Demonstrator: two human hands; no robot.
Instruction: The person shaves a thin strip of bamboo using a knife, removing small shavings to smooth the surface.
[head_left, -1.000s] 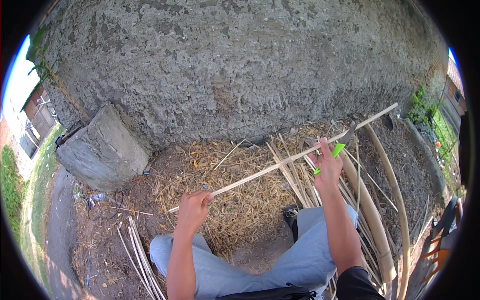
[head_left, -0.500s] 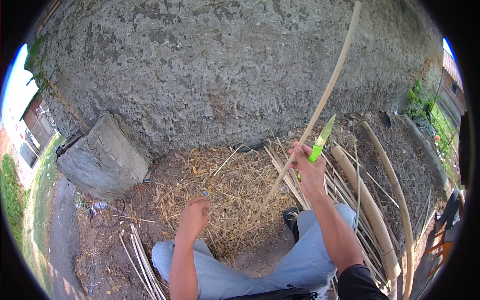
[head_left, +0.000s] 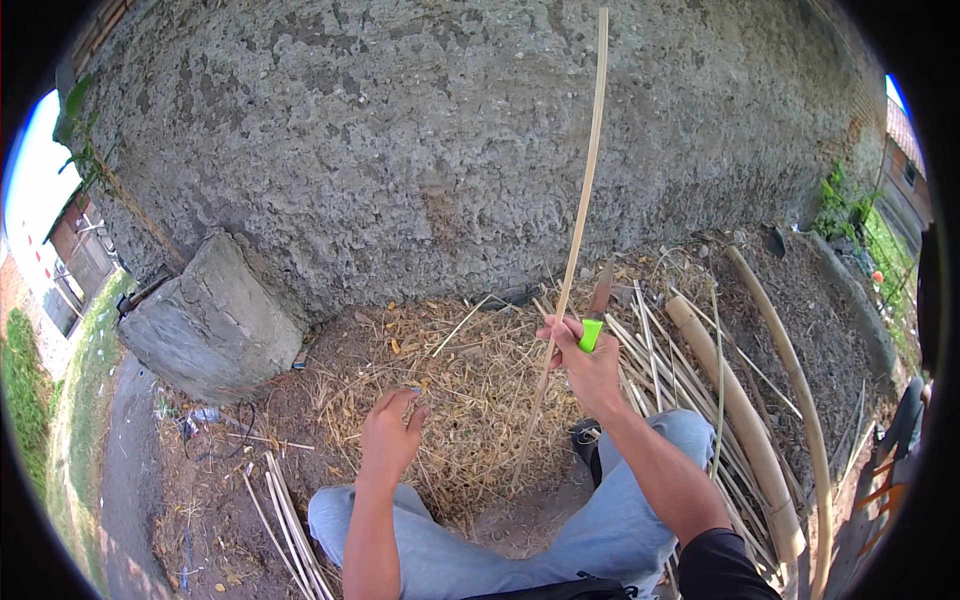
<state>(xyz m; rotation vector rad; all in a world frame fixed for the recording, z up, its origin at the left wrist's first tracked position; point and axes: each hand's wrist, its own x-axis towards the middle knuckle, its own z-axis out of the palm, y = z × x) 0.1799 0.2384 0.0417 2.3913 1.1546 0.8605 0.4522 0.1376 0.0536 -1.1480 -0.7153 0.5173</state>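
Observation:
My right hand (head_left: 592, 378) is closed around a knife (head_left: 591, 335) and a long bamboo strip (head_left: 585, 190) together. The knife has a bright green handle, and its blade points up and away from me. Pinched between thumb and fingers, the pale strip stands nearly upright; its upper part rises in front of the wall and its lower end hangs toward the ground between my legs. Left of it, over my left knee, my left hand (head_left: 390, 430) holds nothing, with its thumb held apart from the half-curled fingers.
A rough grey wall (head_left: 400, 170) rises ahead, with a concrete block (head_left: 215, 320) at its left. Straw-like shavings (head_left: 450, 410) cover the ground. Split strips (head_left: 650, 355) and a thick bamboo pole (head_left: 735, 415) lie at my right. More strips (head_left: 290, 530) lie at my left.
My right hand has moved left and slightly nearer, carrying the knife and strip. The strip has swung from a rightward lean to nearly upright. My left hand's fingers have spread a little.

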